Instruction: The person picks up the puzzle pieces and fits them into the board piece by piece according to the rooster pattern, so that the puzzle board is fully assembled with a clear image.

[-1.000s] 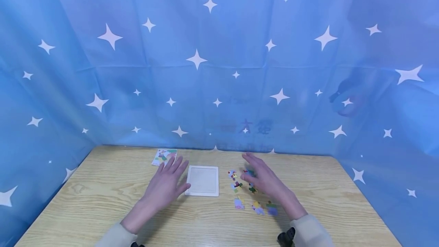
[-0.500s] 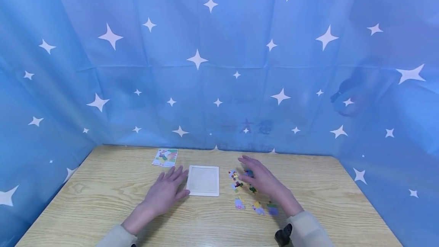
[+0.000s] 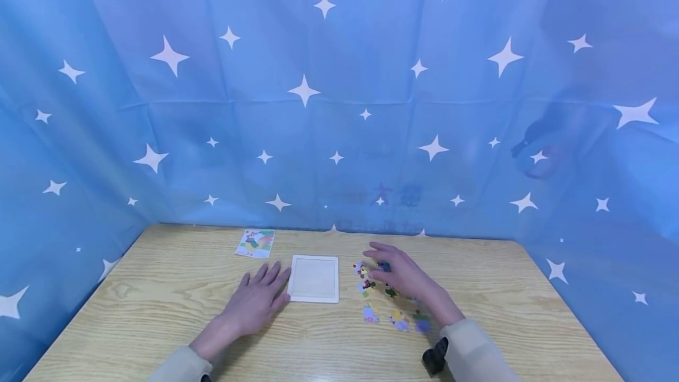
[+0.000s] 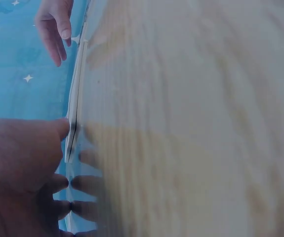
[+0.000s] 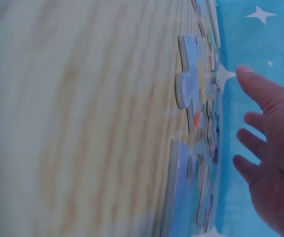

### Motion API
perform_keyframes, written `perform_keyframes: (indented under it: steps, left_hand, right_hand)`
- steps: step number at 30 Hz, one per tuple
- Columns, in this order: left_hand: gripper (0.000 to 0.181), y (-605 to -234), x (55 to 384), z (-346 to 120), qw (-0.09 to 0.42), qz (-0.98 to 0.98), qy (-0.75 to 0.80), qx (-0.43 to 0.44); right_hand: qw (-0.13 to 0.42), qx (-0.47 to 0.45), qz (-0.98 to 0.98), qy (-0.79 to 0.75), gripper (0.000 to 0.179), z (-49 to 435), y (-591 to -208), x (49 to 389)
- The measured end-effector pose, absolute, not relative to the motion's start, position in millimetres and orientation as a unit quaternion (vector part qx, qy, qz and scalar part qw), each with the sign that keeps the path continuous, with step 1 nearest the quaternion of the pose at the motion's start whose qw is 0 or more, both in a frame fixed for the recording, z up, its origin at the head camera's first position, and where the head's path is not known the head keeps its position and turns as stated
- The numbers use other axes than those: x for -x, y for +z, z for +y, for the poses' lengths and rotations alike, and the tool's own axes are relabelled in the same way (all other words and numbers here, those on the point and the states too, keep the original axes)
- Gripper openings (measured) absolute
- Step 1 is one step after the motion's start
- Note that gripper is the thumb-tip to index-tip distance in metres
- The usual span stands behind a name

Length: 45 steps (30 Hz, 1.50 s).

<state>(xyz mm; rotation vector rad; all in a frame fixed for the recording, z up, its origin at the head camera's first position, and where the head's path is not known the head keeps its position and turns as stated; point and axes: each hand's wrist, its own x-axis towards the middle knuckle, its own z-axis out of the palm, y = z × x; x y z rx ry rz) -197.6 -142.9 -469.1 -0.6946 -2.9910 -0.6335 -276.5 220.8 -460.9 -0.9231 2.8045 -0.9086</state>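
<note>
A square white puzzle frame [image 3: 315, 279] lies flat on the table. My left hand [image 3: 253, 302] is at its left side, fingers spread; in the left wrist view the thumb of the left hand [image 4: 25, 158] touches the frame's edge [image 4: 75, 118]. To the right of the frame lie several loose jigsaw pieces [image 3: 370, 314] with coloured prints. Above them hovers my right hand [image 3: 405, 276], its fingers loosely bent and nothing between them, hiding some pieces. The right wrist view has the right hand [image 5: 275, 133] apart from a lilac jigsaw piece [image 5: 186, 89] on the wood.
A small printed picture card [image 3: 256, 243] lies on the light wooden table [image 3: 175, 287], behind my left hand. A blue curtain [image 3: 339, 122] with white stars stands along the back and both sides.
My left hand has come down and back toward me, uncovering the picture card, and now touches the frame. The right hand has shifted slightly left over the pieces.
</note>
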Motion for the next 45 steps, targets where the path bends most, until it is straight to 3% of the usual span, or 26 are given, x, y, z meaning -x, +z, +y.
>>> perform_keyframes:
  steps: [17,31,45]
  left_hand:
    - [0.054,-473,201,-143,-0.004,-0.956,-0.197,0.215]
    - [0.054,-470,200,-143,-0.009,-0.954,-0.214,0.211]
    - [0.056,-474,202,-143,-0.02,-0.953,-0.222,0.203]
  right_hand:
    - [0.068,0.267,0.912,-0.304,0.045,210,-466,292]
    - [0.045,0.291,0.909,-0.294,0.039,211,-471,295]
    - [0.044,0.271,0.915,-0.295,0.02,206,-472,296]
